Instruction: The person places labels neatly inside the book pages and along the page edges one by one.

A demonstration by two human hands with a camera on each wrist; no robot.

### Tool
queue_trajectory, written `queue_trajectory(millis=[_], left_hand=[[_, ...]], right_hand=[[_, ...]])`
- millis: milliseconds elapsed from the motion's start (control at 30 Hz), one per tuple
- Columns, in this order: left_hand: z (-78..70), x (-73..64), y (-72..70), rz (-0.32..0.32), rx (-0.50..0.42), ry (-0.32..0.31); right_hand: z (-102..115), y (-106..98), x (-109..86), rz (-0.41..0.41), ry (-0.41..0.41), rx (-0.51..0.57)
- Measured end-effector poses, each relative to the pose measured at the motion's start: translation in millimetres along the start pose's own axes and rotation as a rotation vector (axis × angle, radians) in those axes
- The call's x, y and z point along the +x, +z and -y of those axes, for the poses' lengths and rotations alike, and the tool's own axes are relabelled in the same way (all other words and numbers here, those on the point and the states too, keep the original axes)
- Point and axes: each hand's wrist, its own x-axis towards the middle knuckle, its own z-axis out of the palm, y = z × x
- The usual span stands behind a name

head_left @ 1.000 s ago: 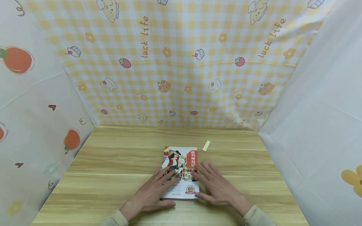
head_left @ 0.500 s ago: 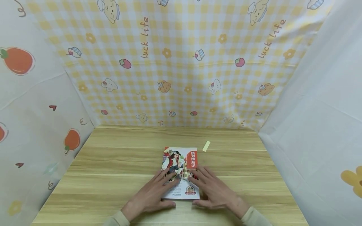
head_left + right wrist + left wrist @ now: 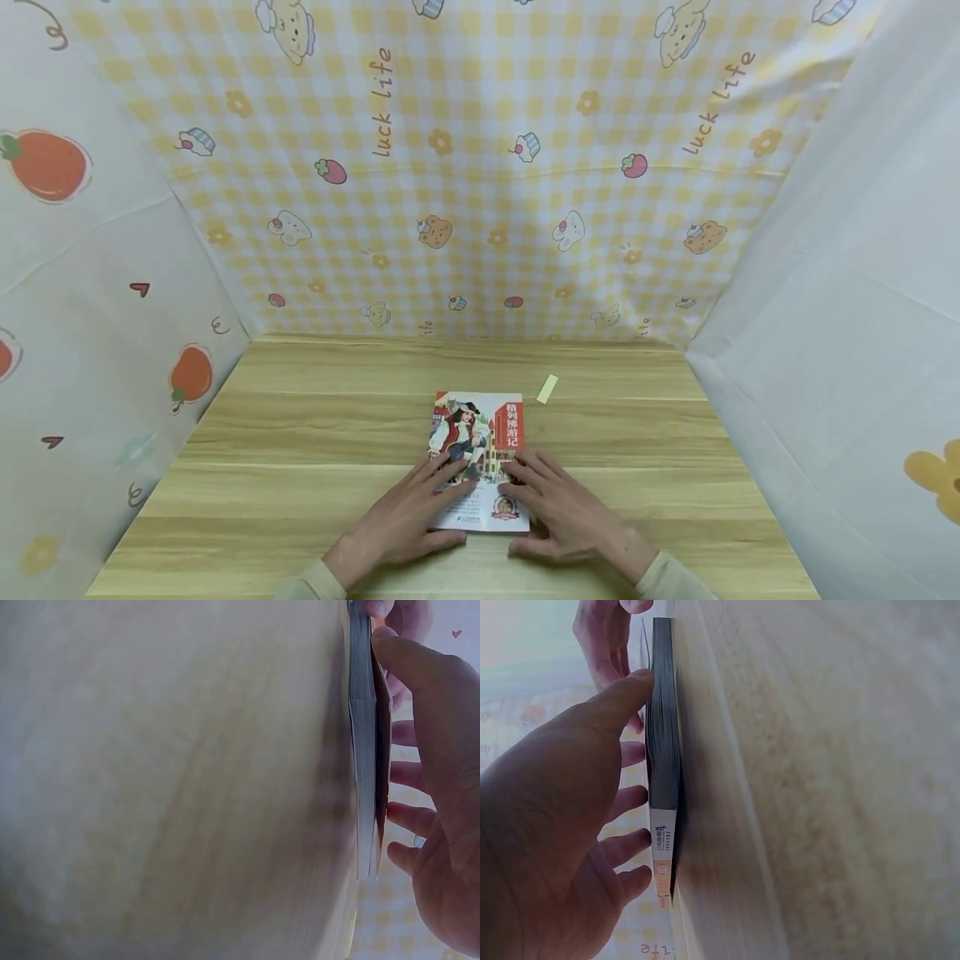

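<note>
On the table [image 3: 315,433], fingers [image 3: 453,495] touch a book [image 3: 483,450] titled "格列佛游记".

book [image 3: 482,458]: red-white | backdrop [image 3: 480,192]: yellow-white gingham | slip [image 3: 547,389]: pale yellow

One left hand [image 3: 405,517]; one right hand [image 3: 567,517]; one book [image 3: 480,437]; one yellow strip [image 3: 547,389]
</note>
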Motion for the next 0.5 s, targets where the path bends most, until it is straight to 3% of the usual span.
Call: queue_trajectory(millis=[500], left_hand=[[0.3,1.8,1.7,-0.016,0.041,0.004]], right_hand=[[-1.7,2.4,-0.9,0.017,-0.013,-0.019]])
